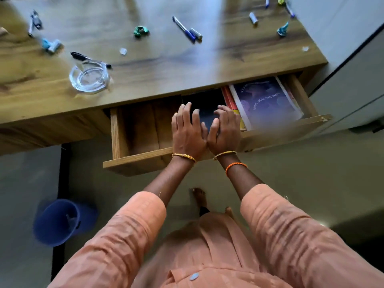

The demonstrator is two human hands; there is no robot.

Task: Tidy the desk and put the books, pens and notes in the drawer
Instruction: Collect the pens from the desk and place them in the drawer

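The wooden drawer (137, 159) under the desk stands pulled out. Inside it lies a dark book (204, 113), and both my hands press flat on it: my left hand (187, 129) on its left part, my right hand (225, 129) on its right part, fingers mostly straight. To the right in the drawer lie a purple printed sheet (266, 100) and red and orange book spines (229, 100). Pens remain on the desk: a blue one (184, 29), a black one (83, 57) and others at the far right (288, 9).
On the wooden desk (166, 65) sit a glass ashtray (89, 79), crumpled green paper (141, 31), small wrappers (282, 30), caps and a blue-white item (52, 45). A blue bin (58, 222) stands on the floor at left. A grey cabinet (353, 69) flanks the desk's right.
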